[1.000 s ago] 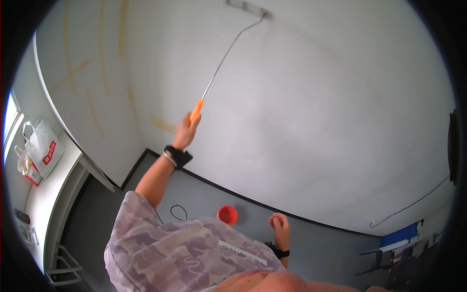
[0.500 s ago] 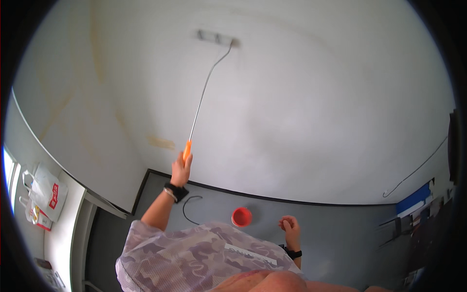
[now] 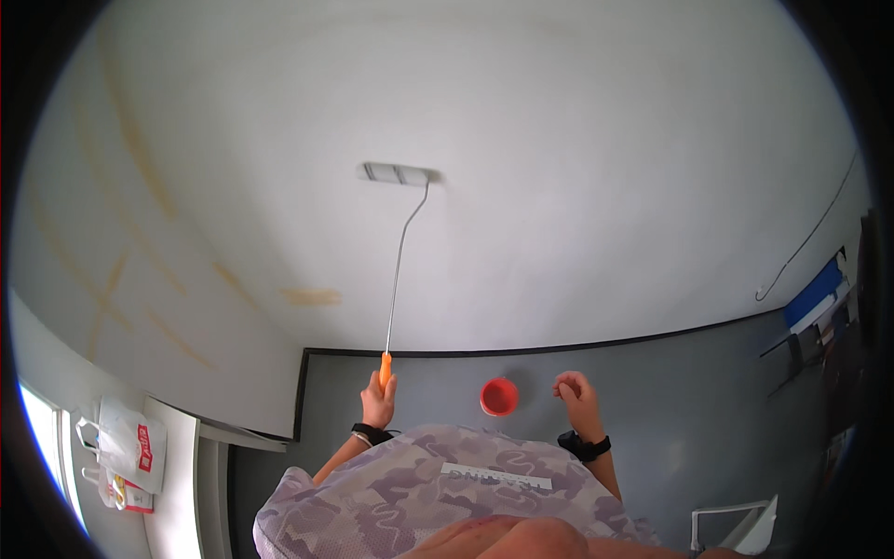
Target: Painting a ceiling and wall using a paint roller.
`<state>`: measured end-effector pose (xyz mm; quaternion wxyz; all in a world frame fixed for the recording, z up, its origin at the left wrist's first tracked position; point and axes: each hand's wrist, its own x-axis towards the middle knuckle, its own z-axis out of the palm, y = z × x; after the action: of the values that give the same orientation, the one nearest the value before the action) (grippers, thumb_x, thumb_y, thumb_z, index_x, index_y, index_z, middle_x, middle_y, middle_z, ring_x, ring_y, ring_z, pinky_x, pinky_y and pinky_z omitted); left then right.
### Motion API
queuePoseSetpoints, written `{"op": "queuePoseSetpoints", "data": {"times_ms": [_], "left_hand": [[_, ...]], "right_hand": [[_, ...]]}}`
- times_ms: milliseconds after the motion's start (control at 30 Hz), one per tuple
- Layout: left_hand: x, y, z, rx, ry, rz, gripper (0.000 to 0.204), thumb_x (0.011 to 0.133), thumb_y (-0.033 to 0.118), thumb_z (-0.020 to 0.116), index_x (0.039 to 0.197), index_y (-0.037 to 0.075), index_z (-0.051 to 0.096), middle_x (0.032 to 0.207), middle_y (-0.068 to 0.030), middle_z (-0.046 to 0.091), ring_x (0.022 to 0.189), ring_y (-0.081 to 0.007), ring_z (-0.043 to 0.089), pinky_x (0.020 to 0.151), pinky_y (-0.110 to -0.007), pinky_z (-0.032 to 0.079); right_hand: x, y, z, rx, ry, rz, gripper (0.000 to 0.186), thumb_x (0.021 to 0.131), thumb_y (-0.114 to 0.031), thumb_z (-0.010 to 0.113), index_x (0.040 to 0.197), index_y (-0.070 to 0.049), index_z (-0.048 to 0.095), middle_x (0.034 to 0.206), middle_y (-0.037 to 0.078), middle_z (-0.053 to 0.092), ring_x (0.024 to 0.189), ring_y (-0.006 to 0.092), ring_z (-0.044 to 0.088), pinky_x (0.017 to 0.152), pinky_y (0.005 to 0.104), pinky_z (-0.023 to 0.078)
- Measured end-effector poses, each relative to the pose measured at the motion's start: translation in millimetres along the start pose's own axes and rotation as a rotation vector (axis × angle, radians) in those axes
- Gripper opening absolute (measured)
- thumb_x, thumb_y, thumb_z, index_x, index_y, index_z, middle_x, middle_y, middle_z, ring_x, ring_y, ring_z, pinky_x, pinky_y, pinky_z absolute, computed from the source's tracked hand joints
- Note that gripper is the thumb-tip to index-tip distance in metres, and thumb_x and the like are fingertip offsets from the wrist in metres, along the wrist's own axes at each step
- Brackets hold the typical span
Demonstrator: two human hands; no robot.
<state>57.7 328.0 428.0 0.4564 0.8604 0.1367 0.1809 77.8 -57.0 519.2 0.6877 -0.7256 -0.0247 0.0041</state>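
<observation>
My left hand (image 3: pixel 377 403) is closed round the orange handle (image 3: pixel 386 371) of a long-framed paint roller. Its roller head (image 3: pixel 393 173) lies against the white wall (image 3: pixel 596 186), level and with grey bands on it. My right hand (image 3: pixel 577 401) is raised to the right, fingers curled, nothing visible in it. Between my hands, further down, a red bucket (image 3: pixel 499 397) stands on the grey floor (image 3: pixel 652 401).
Tan streaks mark the left wall (image 3: pixel 144 279). At lower left, white bags (image 3: pixel 126 438) sit on a white ledge (image 3: pixel 172 489) by a window. A dark cable (image 3: pixel 808 238) hangs at right, near a blue panel (image 3: pixel 810 289). A white frame (image 3: pixel 736 522) stands at lower right.
The roller head has travelled down the wall and a little left, and my left hand has lowered with the handle. The view has also shifted, with my right hand appearing higher in it.
</observation>
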Motion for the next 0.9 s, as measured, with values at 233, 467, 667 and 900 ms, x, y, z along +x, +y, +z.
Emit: {"op": "queuePoseSetpoints", "data": {"times_ms": [233, 467, 667, 900], "left_hand": [[180, 141, -9, -0.119, 0.122, 0.321, 0.032, 0.093, 0.032, 0.054, 0.086, 0.001, 0.046, 0.055, -0.0152, 0.047, 0.046, -0.0289, 0.048, 0.045, -0.037, 0.037], [231, 183, -1, -0.326, -0.036, 0.274, 0.039, 0.097, 0.041, 0.044, 0.08, 0.005, 0.046, 0.048, 0.001, 0.041, 0.039, -0.0077, 0.041, 0.038, -0.025, 0.033], [137, 37, 63, -0.178, -0.141, 0.023, 0.038, 0.096, 0.038, 0.045, 0.085, 0.002, 0.045, 0.056, -0.015, 0.047, 0.048, -0.027, 0.049, 0.046, -0.038, 0.037], [36, -44, 70, -0.233, -0.151, -0.299, 0.04, 0.094, 0.041, 0.049, 0.082, 0.004, 0.05, 0.05, -0.004, 0.049, 0.044, -0.0137, 0.053, 0.043, -0.029, 0.041]], "right_hand": [[-4, 5, 2, 0.0, 0.063, 0.045, 0.012, 0.089, -0.003, 0.049, 0.1, -0.001, 0.055, 0.088, 0.006, 0.061, 0.08, 0.0119, 0.058, 0.075, 0.025, 0.047], [-6, 0, 7, 0.007, 0.171, 0.112, 0.014, 0.09, -0.004, 0.049, 0.102, 0.0, 0.055, 0.089, 0.006, 0.061, 0.081, 0.0122, 0.058, 0.075, 0.0249, 0.047], [-12, 30, -4, -0.01, 0.236, 0.169, 0.014, 0.09, -0.004, 0.048, 0.101, 0.0, 0.055, 0.088, 0.006, 0.061, 0.079, 0.0124, 0.057, 0.073, 0.0256, 0.046], [-15, 54, -25, -0.083, 0.217, 0.245, 0.012, 0.089, -0.003, 0.048, 0.099, 0.0, 0.055, 0.086, 0.006, 0.061, 0.076, 0.0123, 0.056, 0.071, 0.0251, 0.046]]}}
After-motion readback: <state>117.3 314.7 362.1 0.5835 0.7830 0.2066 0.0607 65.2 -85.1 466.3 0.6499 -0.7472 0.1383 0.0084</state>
